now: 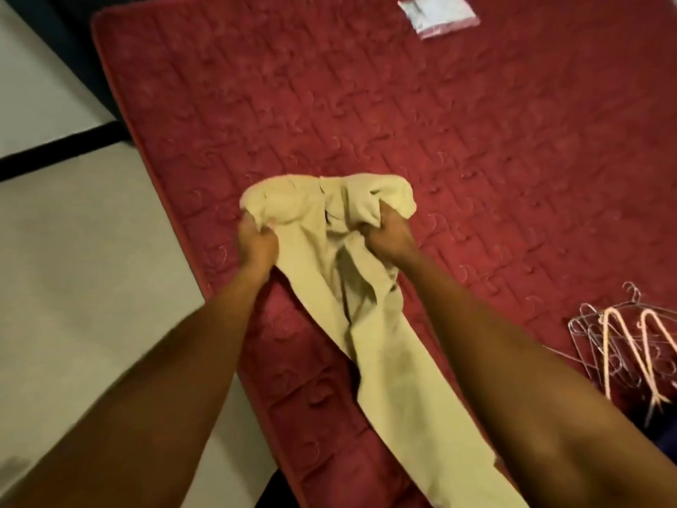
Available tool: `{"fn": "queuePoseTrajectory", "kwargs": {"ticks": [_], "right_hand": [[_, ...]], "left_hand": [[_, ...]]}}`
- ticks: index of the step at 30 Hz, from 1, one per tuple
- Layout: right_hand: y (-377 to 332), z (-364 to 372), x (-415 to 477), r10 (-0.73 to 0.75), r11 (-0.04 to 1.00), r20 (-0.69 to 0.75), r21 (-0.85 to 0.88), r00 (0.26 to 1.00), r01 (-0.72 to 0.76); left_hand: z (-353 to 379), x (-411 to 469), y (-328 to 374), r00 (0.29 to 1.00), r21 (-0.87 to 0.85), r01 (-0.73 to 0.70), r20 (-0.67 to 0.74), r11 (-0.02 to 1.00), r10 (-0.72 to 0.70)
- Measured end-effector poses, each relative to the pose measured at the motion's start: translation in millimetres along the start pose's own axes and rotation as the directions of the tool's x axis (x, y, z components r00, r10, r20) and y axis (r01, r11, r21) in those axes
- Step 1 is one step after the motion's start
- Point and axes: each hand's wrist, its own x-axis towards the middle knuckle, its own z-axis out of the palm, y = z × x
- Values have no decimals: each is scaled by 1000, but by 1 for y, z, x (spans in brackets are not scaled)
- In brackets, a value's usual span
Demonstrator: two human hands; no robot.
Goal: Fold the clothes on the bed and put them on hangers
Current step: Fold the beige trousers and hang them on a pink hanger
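A bed [476, 141] covered in red quilted fabric fills most of the view, with pale floor [73, 251] seen along its left edge. 1 pair of beige trousers [370, 324] is laid near the bed's left edge, the waist bunched towards the middle of the bed and the legs trailing back towards the person. A pile of wire hangers [630, 342] is seen well apart, at the right side of the bed. The waistband is gripped by the 2 hands: its left end is bunched in the curled fingers of the left hand [256, 243], its right end in those of the right hand [388, 240]. Whether the waist is lifted or rests on the bed cannot be told. A small clear packet [437, 14] is seen at the far end. It is judged that the fold could be spoiled from here: the waist is crumpled and the legs lie twisted over each other, so creases would be pressed in unless the cloth is shaken flat first. The legs could also be dragged off the near edge onto the floor. The long axis is run from the waist, pointing away from the person, to the cuffs, out of view at the lower right.
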Motion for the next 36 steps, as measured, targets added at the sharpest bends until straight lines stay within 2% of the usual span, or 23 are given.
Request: {"fn": "queuePoseTrajectory", "kwargs": {"ticks": [2, 4, 6, 8, 10, 12, 14, 18, 21, 23, 27, 29, 31, 32, 34, 36], "right_hand": [[-30, -2, 34, -57, 998, -51, 13, 997, 57], [-47, -3, 59, -66, 997, -84, 43, 994, 70], [-47, 3, 76, -51, 997, -73, 45, 996, 54], [-27, 18, 83, 52, 996, 15, 76, 999, -53], [8, 43, 76, 207, 972, 156, 75, 966, -220], [38, 68, 54, 290, 957, 287, -82, 913, -278], [57, 83, 36, 276, 951, 262, -215, 925, -223], [72, 83, 46, 255, 953, 248, -227, 935, -200], [88, 81, 69, 288, 951, 223, -179, 931, -252], [126, 92, 91, 293, 953, 232, -146, 927, -265], [97, 91, 83, 248, 968, 255, -98, 935, -230], [96, 89, 78, 217, 975, 265, -112, 939, -194], [107, 86, 73, 185, 982, 267, -87, 946, -167], [110, 83, 67, 149, 989, 280, -36, 948, -145], [110, 75, 51, 54, 977, 281, 182, 958, -108], [125, 67, 22, -38, 888, 307, 447, 951, -109]], "left_hand": [[-11, 40, 32, 990, -42, -112, -90, 993, 108], [-16, 60, 48, 977, -94, -164, -153, 982, 148], [-16, 68, 39, 982, -113, -128, -155, 985, 110], [-13, 62, 3, 999, -81, 23, -31, 996, -25], [-4, 37, -40, 970, 58, 176, 160, 983, -183], [10, 18, -76, 958, 296, 115, 220, 948, -185], [22, 17, -87, 961, 491, 10, 236, 871, -144], [38, 38, -84, 960, 568, 10, 224, 823, -166], [48, 33, -88, 984, 643, -12, 143, 766, -104], [50, 27, -88, 993, 670, -16, 97, 742, -66], [58, 3, -89, 997, 638, -53, 79, 768, 4], [72, -24, -90, 994, 550, -96, 99, 830, 49], [92, -58, -96, 997, 414, -60, 61, 908, 38], [102, -76, -100, 1000, 346, -3, 10, 938, -1], [118, -105, -110, 991, 240, 72, -128, 968, -42], [129, -126, -118, 977, 150, 93, -203, 984, -61]]}}
